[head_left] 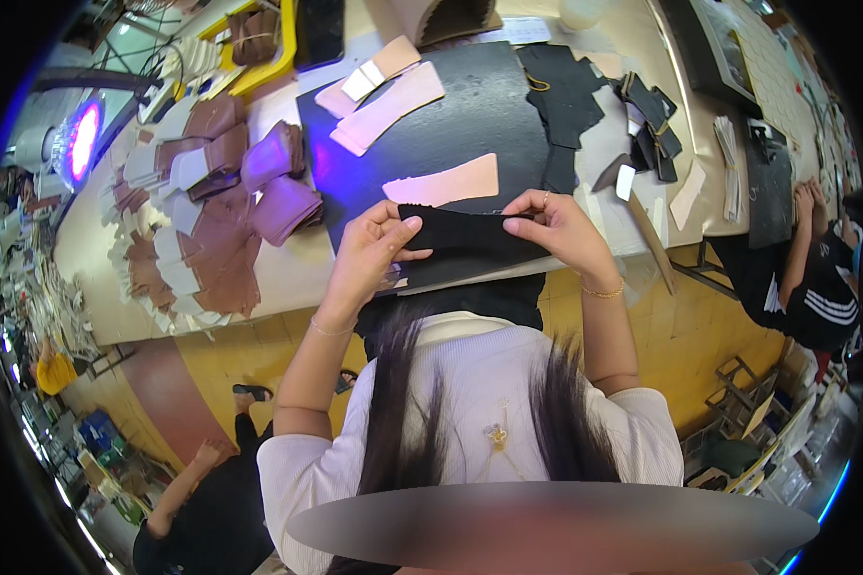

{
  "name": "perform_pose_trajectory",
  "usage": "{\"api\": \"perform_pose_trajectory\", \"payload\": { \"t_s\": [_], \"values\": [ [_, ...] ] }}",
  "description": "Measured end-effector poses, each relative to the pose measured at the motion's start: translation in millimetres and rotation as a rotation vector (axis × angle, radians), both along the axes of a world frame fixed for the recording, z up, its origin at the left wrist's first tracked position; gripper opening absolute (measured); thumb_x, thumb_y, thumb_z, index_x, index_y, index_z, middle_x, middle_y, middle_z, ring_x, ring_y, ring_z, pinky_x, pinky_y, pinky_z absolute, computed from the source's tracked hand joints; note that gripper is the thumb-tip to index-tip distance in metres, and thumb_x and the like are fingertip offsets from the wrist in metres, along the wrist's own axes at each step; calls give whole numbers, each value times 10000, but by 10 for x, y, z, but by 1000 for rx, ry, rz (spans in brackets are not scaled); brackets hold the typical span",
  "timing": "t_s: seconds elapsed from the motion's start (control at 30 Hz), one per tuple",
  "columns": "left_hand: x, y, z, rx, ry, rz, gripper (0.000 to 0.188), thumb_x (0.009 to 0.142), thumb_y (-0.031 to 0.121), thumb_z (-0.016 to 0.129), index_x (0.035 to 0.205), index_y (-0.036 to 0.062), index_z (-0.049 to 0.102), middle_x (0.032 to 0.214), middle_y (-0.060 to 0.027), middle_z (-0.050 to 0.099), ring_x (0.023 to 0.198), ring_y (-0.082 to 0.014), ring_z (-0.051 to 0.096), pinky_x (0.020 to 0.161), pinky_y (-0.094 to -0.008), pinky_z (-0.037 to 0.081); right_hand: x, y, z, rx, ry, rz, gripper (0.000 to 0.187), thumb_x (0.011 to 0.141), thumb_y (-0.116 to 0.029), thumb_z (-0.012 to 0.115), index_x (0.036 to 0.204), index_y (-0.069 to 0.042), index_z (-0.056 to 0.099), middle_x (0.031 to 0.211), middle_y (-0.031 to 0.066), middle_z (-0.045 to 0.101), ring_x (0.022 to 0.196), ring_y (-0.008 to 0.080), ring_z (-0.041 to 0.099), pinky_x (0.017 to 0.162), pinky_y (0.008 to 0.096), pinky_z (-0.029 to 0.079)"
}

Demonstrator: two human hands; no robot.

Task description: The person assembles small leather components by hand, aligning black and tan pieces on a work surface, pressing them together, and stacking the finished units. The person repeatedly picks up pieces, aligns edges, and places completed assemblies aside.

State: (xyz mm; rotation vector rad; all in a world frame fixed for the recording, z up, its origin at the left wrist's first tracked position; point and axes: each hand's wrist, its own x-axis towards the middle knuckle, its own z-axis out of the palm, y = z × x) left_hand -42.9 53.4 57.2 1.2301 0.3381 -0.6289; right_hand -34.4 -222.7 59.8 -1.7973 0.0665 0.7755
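Head view: both hands (left [372, 251], right [558, 230]) pinch a black piece [465, 235].

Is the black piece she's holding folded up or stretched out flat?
Stretched out. The black piece runs straight between the left hand and right hand, each pinching one end above the black mat.

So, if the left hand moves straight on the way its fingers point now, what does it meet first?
The left hand points to the person's right, along the black piece it pinches. Going on, it would probably meet the right hand, which holds the other end. Depth is unclear, but both hands seem level.
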Motion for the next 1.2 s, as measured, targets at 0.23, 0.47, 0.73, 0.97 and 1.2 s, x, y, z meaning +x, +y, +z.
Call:
{"api": "perform_pose_trajectory", "payload": {
  "t_s": [0.23, 0.47, 0.73, 0.97, 1.2],
  "values": [
    [13, 185, -127, 287, -66, 15, 288, 957, 247, 662, 866, -20, 607, 718, -104, 668, 616, -171, 697, 527, -233, 547, 181, 258, -149, 285, 16, -255, 232, 943, -134, 668, 1066, 15, 539, 846, 50, 622, 697, 152, 709, 544, 214, 554],
    [195, 159, -200, 440, -56, -66, 296, 951, 244, 656, 861, -37, 639, 651, -94, 660, 511, -133, 648, 441, -221, 481, 302, 256, -194, -64, -54, -288, 261, 896, -209, 732, 827, 21, 631, 658, 46, 661, 585, 108, 683, 508, 205, 514],
    [234, 136, -237, 500, -29, -66, 290, 944, 239, 665, 837, -29, 637, 599, -73, 634, 445, -105, 600, 382, -218, 418, 359, 327, -183, -235, -117, -253, 262, 908, -230, 700, 853, 24, 669, 642, 53, 666, 516, 101, 647, 470, 224, 487],
    [217, 98, -193, 528, -36, -61, 290, 940, 240, 670, 822, -23, 634, 570, -43, 601, 425, -81, 567, 380, -211, 406, 365, 334, -156, -253, -102, -257, 246, 916, -214, 680, 847, 21, 665, 637, 50, 662, 514, 102, 647, 470, 224, 488],
    [233, 79, -169, 567, -23, -77, 299, 937, 245, 672, 812, -24, 636, 566, -44, 600, 421, -84, 568, 378, -216, 408, 380, 345, -134, -263, -81, -262, 241, 915, -211, 680, 838, 17, 657, 632, 45, 658, 510, 101, 645, 469, 223, 488]
  ]
}}
